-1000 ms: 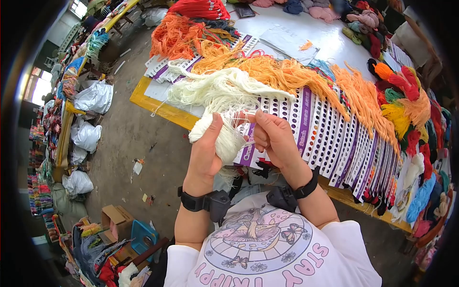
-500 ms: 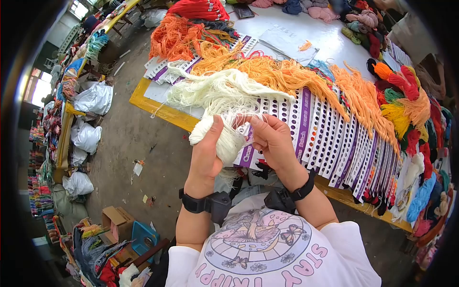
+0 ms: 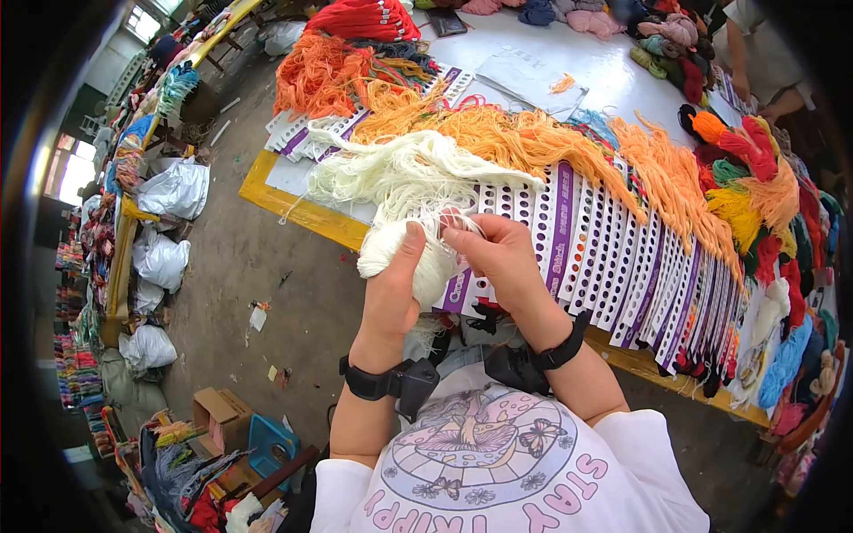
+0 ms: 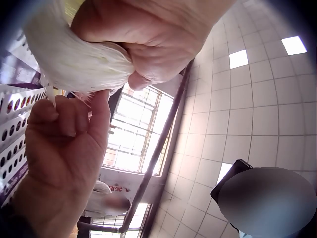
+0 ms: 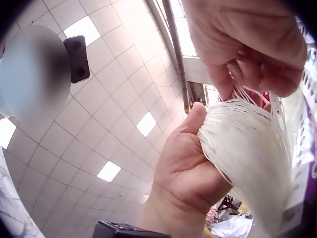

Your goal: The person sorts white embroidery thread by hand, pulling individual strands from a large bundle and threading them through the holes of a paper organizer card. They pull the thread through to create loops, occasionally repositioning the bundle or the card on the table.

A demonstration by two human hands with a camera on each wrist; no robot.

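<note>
My left hand (image 3: 391, 289) grips a thick bundle of cream-white thread (image 3: 433, 277), with the thumb lying along its near side. In the right wrist view, the bundle (image 5: 247, 144) fans out from that hand in many fine strands. My right hand (image 3: 505, 258) is at the bundle's upper right, its thumb and fingertips pinching some thin strands (image 5: 242, 94) drawn off it. Just beyond both hands, a loose tangle of the same cream thread (image 3: 391, 178) lies on the table and runs up to the bundle.
Overlapping punched thread cards (image 3: 591, 258) with purple bands line the table edge. Orange thread (image 3: 506, 133) lies across them, with a red bundle (image 3: 369, 19) further back. Coloured skeins (image 3: 746, 169) are heaped at right. Another person (image 3: 764, 62) stands at the far right.
My right hand has moved left, its fingertips now closer to my left thumb and the bundle. The left hand keeps its grip. At the far right, the other person's arms have shifted.
</note>
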